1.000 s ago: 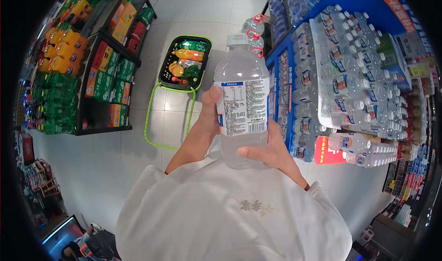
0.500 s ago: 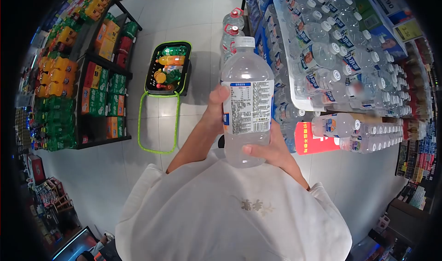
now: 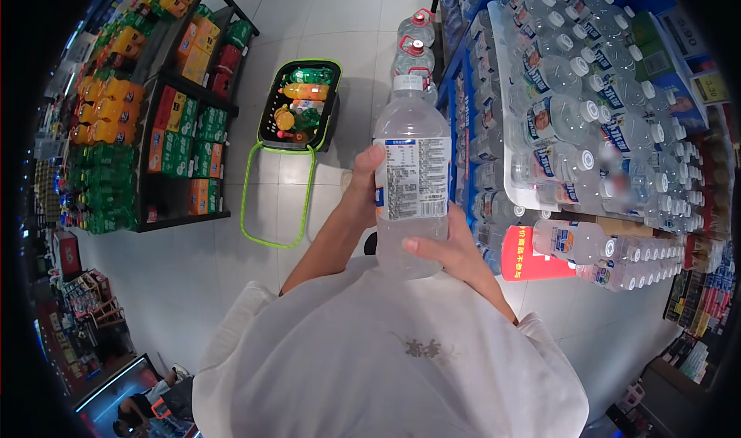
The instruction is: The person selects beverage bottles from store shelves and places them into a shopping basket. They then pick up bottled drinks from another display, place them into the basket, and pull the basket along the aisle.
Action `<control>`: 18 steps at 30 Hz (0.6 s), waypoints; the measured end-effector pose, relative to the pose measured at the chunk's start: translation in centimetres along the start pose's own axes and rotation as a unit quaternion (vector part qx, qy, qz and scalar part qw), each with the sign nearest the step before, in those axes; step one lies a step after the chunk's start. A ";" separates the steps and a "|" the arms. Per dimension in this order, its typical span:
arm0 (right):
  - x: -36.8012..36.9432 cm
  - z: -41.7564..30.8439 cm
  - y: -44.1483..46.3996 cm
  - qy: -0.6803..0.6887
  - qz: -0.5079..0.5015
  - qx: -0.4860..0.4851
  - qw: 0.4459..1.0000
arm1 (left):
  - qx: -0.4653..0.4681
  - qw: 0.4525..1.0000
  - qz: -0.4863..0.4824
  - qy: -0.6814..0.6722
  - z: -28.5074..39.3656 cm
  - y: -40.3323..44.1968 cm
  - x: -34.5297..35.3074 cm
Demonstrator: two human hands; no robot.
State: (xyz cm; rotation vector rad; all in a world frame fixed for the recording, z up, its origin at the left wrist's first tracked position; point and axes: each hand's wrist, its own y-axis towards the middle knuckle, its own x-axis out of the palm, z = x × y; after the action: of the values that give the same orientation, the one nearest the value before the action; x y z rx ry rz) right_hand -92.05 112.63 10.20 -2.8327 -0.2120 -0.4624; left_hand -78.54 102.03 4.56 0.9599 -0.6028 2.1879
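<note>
Along the right side of the frame, a big display of clear bottles (image 3: 552, 121) rises, with a white tray rim (image 3: 508, 160) at its near edge; at the left stands a dark shelf (image 3: 170, 191) with orange and green drinks. In the upper left of centre, on the floor (image 3: 285, 21), is a black basket (image 3: 268, 125) with a green handle (image 3: 245, 191) lying toward the person. It contains a green bottle (image 3: 311, 76), an orange bottle (image 3: 305, 91) and some smaller goods, not all of them clear to me.

At the centre is one large bottle (image 3: 411, 121), its long axis going up the frame, cap (image 3: 409, 83) away from the shirt (image 3: 394, 345), base near to it. Both hands touch it, so neither is nearer. The left hand (image 3: 359, 191) clasps its left side, thumb beside the label (image 3: 413, 175); the right hand (image 3: 457, 245) holds lower, thumb across the front. The fingers pinch the bottle between the two hands; behind it, I cannot tell how they are bent.
</note>
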 end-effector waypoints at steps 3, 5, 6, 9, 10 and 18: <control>0.2 0.8 2.4 -0.010 0.011 -0.002 1.000 | -0.012 1.000 -0.014 0.011 1.1 1.2 -2.7; 0.6 0.9 4.3 -0.010 0.023 0.003 1.000 | -0.023 0.999 -0.019 0.017 2.3 2.0 -4.3; 1.0 0.7 5.4 -0.005 0.029 0.007 1.000 | -0.024 1.000 -0.012 0.000 2.8 2.5 -5.1; 2.3 0.7 10.0 0.005 0.036 0.019 0.999 | -0.030 0.999 0.013 -0.031 5.1 4.3 -8.3; 2.8 0.9 12.0 0.008 0.036 0.024 0.999 | -0.037 0.999 0.022 -0.026 6.3 4.9 -9.9; 2.4 12.3 31.6 -0.091 0.057 0.158 0.982 | -0.104 0.976 0.192 -0.024 12.8 6.7 -28.1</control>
State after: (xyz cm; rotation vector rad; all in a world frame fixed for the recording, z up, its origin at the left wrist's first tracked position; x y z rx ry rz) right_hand -80.43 86.17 -7.60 -2.5549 -0.1429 -0.1300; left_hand -63.21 78.59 -10.00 0.8389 -1.0933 2.3752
